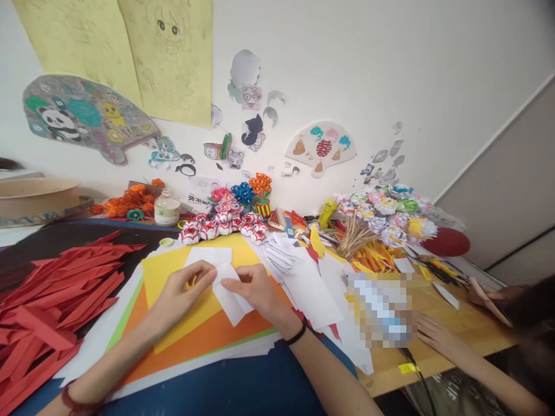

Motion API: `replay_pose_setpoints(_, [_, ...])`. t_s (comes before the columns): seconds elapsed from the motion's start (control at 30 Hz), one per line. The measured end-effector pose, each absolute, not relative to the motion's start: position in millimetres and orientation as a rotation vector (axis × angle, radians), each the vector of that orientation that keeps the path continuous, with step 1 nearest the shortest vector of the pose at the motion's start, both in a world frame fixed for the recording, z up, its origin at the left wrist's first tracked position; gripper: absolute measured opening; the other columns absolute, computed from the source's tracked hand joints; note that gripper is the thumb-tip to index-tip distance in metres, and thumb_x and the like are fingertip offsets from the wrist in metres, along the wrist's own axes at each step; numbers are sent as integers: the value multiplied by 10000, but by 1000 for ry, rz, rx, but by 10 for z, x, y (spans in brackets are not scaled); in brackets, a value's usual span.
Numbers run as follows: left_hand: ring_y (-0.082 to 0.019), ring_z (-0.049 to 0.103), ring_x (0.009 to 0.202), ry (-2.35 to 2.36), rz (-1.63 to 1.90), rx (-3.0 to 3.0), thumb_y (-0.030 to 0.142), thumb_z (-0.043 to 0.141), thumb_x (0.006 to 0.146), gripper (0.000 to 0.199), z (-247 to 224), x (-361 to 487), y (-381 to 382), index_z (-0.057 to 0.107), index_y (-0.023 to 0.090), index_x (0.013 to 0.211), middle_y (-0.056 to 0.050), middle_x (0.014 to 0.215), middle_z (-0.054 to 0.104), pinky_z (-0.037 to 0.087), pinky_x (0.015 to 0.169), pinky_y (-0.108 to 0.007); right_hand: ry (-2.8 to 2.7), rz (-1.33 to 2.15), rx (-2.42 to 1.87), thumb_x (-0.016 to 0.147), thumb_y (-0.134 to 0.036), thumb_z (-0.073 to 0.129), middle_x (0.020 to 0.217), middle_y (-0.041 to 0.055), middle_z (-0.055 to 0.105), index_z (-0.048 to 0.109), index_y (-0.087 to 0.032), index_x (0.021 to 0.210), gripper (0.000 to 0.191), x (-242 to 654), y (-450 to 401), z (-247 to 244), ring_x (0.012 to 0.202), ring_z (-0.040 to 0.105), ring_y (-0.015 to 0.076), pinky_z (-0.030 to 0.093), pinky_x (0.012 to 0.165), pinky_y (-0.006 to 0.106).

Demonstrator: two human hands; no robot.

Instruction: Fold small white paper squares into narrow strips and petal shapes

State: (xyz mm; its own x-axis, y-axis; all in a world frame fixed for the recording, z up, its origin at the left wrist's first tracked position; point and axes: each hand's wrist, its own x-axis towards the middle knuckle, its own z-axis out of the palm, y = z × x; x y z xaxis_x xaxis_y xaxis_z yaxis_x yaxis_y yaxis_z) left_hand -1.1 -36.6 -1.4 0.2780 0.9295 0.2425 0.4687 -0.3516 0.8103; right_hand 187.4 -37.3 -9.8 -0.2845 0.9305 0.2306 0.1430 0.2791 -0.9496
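A white piece of paper is pinched between my two hands above a stack of coloured sheets. My left hand grips its upper left edge with thumb and index finger. On the right side, my right hand holds it with the thumb on top and fingers behind. Another white sheet lies just behind my hands. Beneath them are a yellow sheet and an orange sheet. Several narrow folded white strips lie to the right of my right hand.
Red folded paper strips are heaped at left. Red-and-white paper flowers line the back, near a glue jar. A bunch of paper flowers on sticks lies at right. Another person's hand rests on the wooden table.
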Motion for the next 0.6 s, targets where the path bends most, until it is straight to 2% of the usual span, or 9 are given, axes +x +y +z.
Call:
replay_pose_setpoints(0.17, [-155, 494, 716, 1184, 949, 1935, 483, 420, 930, 337, -9, 6, -386, 533, 199, 790, 24, 722, 532, 354, 660, -242, -1645, 1168, -992, 749, -459, 688, 615, -53, 213, 253, -202, 556, 540, 1882, -364, -131, 564, 194, 76, 140, 502, 249])
replay_pose_setpoints(0.37, [-142, 453, 676, 1210, 969, 1975, 470, 419, 937, 330, -26, 6, -423, 502, 196, 774, 30, 702, 496, 334, 626, -241, -1637, 1225, -957, 743, -447, 692, 606, -53, 224, 273, -199, 535, 529, 1864, -368, -129, 558, 203, 76, 151, 486, 243])
replay_pose_setpoints(0.5, [-142, 466, 697, 1187, 968, 1938, 478, 398, 943, 339, -6, 36, -415, 508, 196, 792, 30, 721, 500, 346, 642, -235, -1611, 1167, -985, 732, -453, 703, 581, -57, 216, 262, -199, 511, 555, 1875, -369, -85, 547, 200, 78, 159, 479, 239])
replay_pose_setpoints(0.6, [-129, 435, 646, 1184, 924, 1964, 487, 382, 945, 374, -1, 47, -410, 483, 191, 739, 38, 675, 462, 334, 610, -231, -1597, 1117, -1022, 746, -453, 679, 570, -52, 249, 323, -192, 500, 505, 1881, -375, -52, 546, 227, 81, 189, 479, 233])
